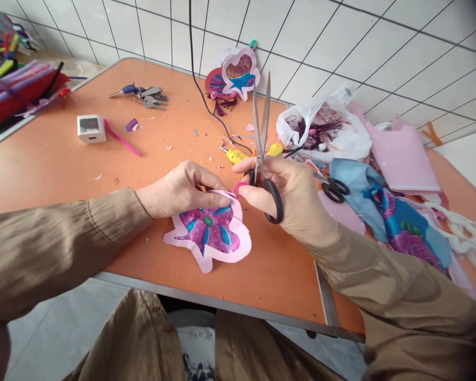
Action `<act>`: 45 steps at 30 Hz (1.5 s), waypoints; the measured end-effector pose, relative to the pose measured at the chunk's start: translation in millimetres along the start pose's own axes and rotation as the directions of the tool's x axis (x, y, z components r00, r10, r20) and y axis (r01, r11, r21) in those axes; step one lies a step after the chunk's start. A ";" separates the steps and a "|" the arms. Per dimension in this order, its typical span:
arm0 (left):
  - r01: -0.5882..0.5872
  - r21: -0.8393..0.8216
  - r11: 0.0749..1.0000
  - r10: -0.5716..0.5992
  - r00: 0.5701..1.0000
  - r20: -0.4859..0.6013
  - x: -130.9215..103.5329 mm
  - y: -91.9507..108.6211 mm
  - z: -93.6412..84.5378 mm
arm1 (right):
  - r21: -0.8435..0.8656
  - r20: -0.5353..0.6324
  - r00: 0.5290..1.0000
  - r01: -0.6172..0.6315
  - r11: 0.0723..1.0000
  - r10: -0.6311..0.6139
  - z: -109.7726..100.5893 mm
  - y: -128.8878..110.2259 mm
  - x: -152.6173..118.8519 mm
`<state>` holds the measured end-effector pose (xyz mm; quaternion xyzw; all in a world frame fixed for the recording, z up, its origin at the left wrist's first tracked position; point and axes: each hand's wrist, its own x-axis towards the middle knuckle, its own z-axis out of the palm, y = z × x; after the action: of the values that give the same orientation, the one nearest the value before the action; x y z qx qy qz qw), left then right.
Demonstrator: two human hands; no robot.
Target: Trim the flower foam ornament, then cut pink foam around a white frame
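My left hand [186, 188] pinches the upper edge of a pink foam cutout [206, 227] with a wavy outline and a shiny purple and blue flower-patterned centre. The cutout hangs just over the orange table near its front edge. In my right hand [293, 193] a pair of scissors [262, 143] with black handles points upward, its blades slightly apart. A small bright pink loop [240, 188] sits at the cutout's top edge, by my right thumb and fingers. Whether the right fingertips also grip that loop I cannot make out fully.
Against the tiled wall lean finished-looking cutouts [240, 71] with tassels. Keys [150, 97], a white charger [91, 129] and a yellow glue gun [238, 155] lie on the orange table [162, 143] among scraps. At right are a plastic bag [341, 140], more scissors [335, 189] and fabric [412, 227].
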<state>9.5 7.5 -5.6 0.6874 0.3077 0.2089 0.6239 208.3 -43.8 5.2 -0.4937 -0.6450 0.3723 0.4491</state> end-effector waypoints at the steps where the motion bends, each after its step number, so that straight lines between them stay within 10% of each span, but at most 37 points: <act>1: -0.010 0.006 1.000 0.010 1.000 -0.006 -0.1 0.0 0.6 | 0.007 0.007 1.000 -0.014 1.000 0.014 0.3 0.2 -0.1; 21: -0.315 0.182 0.932 0.322 0.947 -0.008 -1.3 -5.1 0.4 | 0.222 0.165 0.956 -0.274 0.936 0.241 4.0 3.9 0.4; 45: -0.140 0.156 0.978 0.138 0.990 0.021 0.9 -5.5 0.4 | -0.020 0.186 0.975 -0.116 0.993 0.118 1.1 -4.9 0.8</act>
<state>9.6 8.0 -11.2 0.7552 0.2712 0.2238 0.5531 205.7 -44.2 9.6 -0.4956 -0.6559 0.4398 0.3616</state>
